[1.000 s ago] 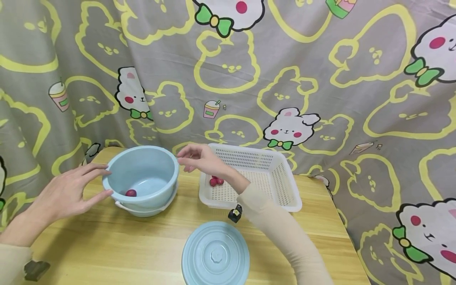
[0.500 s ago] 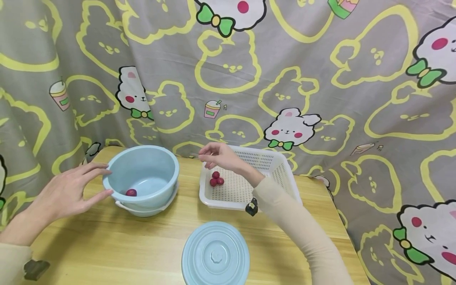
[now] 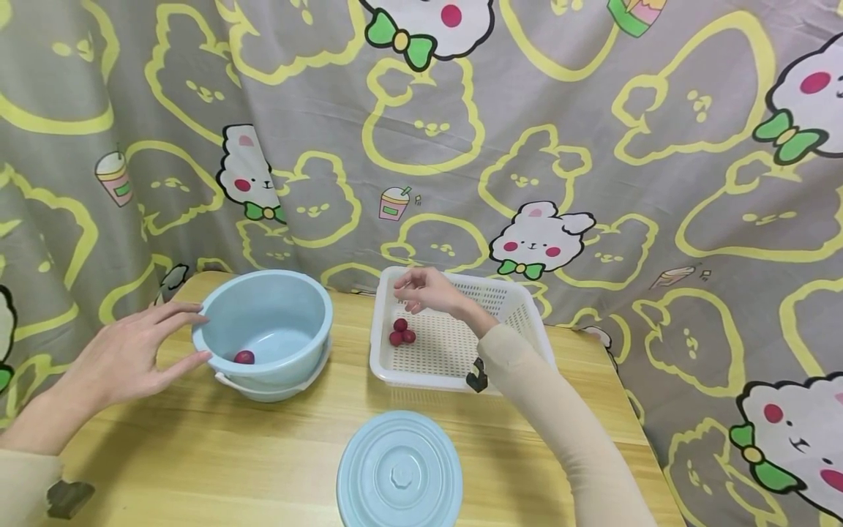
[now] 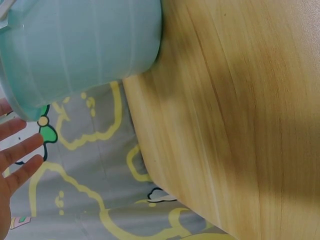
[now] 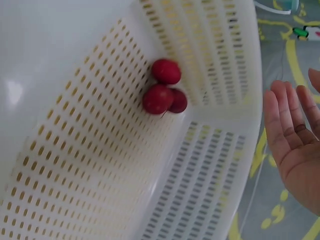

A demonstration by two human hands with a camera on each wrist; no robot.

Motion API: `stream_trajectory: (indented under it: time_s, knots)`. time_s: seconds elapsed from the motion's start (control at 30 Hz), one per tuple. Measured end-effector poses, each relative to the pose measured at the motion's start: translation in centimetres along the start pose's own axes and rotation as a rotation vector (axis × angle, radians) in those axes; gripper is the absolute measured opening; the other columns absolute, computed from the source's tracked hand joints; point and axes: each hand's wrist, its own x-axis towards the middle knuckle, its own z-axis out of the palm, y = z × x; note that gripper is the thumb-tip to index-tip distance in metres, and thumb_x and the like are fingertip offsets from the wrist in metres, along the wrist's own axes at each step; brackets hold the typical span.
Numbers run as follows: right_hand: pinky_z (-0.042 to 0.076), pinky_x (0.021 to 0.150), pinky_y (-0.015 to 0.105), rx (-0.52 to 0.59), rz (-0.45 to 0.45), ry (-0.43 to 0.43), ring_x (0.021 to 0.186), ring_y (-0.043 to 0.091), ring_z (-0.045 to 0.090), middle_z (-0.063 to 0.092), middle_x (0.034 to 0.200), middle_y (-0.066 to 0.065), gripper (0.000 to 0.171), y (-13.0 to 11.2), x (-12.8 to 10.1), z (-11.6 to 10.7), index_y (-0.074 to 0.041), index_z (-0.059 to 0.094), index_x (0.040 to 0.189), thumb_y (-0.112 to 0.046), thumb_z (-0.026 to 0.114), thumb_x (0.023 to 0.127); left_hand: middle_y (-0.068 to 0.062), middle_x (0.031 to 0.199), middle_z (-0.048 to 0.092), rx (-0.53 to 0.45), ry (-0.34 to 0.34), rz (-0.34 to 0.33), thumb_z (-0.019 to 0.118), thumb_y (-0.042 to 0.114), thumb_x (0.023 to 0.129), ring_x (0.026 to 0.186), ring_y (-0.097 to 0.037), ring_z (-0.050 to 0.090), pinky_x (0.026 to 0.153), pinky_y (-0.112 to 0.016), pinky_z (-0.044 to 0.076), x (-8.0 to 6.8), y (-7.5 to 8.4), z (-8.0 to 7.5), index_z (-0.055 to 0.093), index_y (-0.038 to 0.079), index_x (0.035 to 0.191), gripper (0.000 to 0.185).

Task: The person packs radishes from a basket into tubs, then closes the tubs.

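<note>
Red, round fruits are split between two containers: one fruit [image 3: 244,357] lies on the bottom of the light blue bowl [image 3: 263,322], and a cluster of three fruits [image 3: 401,331] sits in the near-left corner of the white perforated basket [image 3: 520,344], the three touching each other, as the right wrist view [image 5: 162,93] also shows. Judged from this layout, the moving of fruit from basket to bowl is only begun: one piece is taken as transferred and three are left. The right hand [image 3: 428,290] is held above the left part of the basket, just over the cluster, with fingers loosely spread and nothing gripped; no fruit is touched by it. The left hand [image 3: 125,355] is kept open at the bowl's left side, its straight fingertips at or almost at the rim; actual contact cannot be told from the left wrist view, where the fingers [image 4: 17,150] are seen just beside the bowl's wall. The bowl's round blue lid [image 3: 399,472] lies flat on the wooden tabletop [image 3: 197,454], well apart from the bowl, so closing is judged as not yet done. A patterned grey cloth [image 3: 593,132] is hung behind the tabletop.
</note>
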Motion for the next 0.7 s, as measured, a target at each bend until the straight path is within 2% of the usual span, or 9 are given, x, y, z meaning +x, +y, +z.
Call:
stream_trajectory:
  time_s: [0.13, 0.23, 0.33, 0.43, 0.53, 0.7]
  knots:
    - [0.066, 0.080, 0.037, -0.001, 0.026, 0.001, 0.088, 0.035, 0.074, 0.068, 0.093, 0.007, 0.032, 1.1, 0.4, -0.5, 0.002, 0.067, 0.127, -0.019, 0.069, 0.102, -0.012, 0.127, 0.071, 0.000, 0.001, 0.004, 0.091, 0.042, 0.072, 0.099, -0.041, 0.074, 0.074, -0.062, 0.057, 0.0, -0.1, 0.1, 0.074, 0.011, 0.118, 0.058]
    - [0.066, 0.081, 0.037, -0.005, 0.047, 0.004, 0.083, 0.025, 0.073, 0.069, 0.097, 0.014, 0.033, 1.7, 0.6, -0.8, 0.002, 0.067, 0.128, -0.019, 0.069, 0.102, -0.013, 0.127, 0.071, 0.000, -0.001, 0.008, 0.090, 0.044, 0.073, 0.098, -0.042, 0.073, 0.073, -0.062, 0.057, 0.0, -0.2, 0.1, 0.073, 0.011, 0.118, 0.058]
    - [0.066, 0.083, 0.039, -0.009, 0.069, 0.004, 0.086, 0.028, 0.075, 0.069, 0.108, 0.025, 0.031, 2.2, 0.8, -1.1, -0.001, 0.068, 0.126, -0.020, 0.069, 0.102, -0.013, 0.127, 0.071, 0.004, -0.003, 0.013, 0.090, 0.045, 0.074, 0.098, -0.042, 0.073, 0.072, -0.062, 0.057, 0.0, -0.2, 0.1, 0.073, 0.011, 0.119, 0.059]
    - [0.066, 0.084, 0.039, -0.010, 0.084, 0.006, 0.090, 0.031, 0.075, 0.068, 0.119, 0.030, 0.031, 2.5, 1.1, -1.4, -0.003, 0.069, 0.127, -0.021, 0.069, 0.102, -0.013, 0.127, 0.071, -0.003, 0.000, 0.005, 0.090, 0.043, 0.073, 0.098, -0.041, 0.074, 0.072, -0.062, 0.057, 0.0, -0.2, 0.1, 0.074, 0.010, 0.119, 0.059]
    - [0.066, 0.082, 0.037, -0.006, 0.093, 0.007, 0.086, 0.024, 0.074, 0.067, 0.127, 0.033, 0.032, 2.8, 1.4, -1.7, -0.002, 0.069, 0.128, -0.022, 0.069, 0.102, -0.012, 0.127, 0.072, -0.007, 0.004, -0.001, 0.091, 0.041, 0.072, 0.098, -0.041, 0.074, 0.073, -0.061, 0.057, -0.1, -0.1, 0.2, 0.074, 0.010, 0.119, 0.059]
    - [0.066, 0.081, 0.035, -0.017, 0.105, 0.010, 0.078, 0.015, 0.071, 0.067, 0.131, 0.033, 0.032, 3.2, 2.0, -1.8, -0.002, 0.069, 0.127, -0.023, 0.070, 0.102, -0.011, 0.126, 0.072, -0.006, 0.011, -0.004, 0.091, 0.040, 0.071, 0.096, -0.039, 0.074, 0.070, -0.059, 0.057, -0.1, -0.2, 0.3, 0.075, 0.011, 0.118, 0.058]
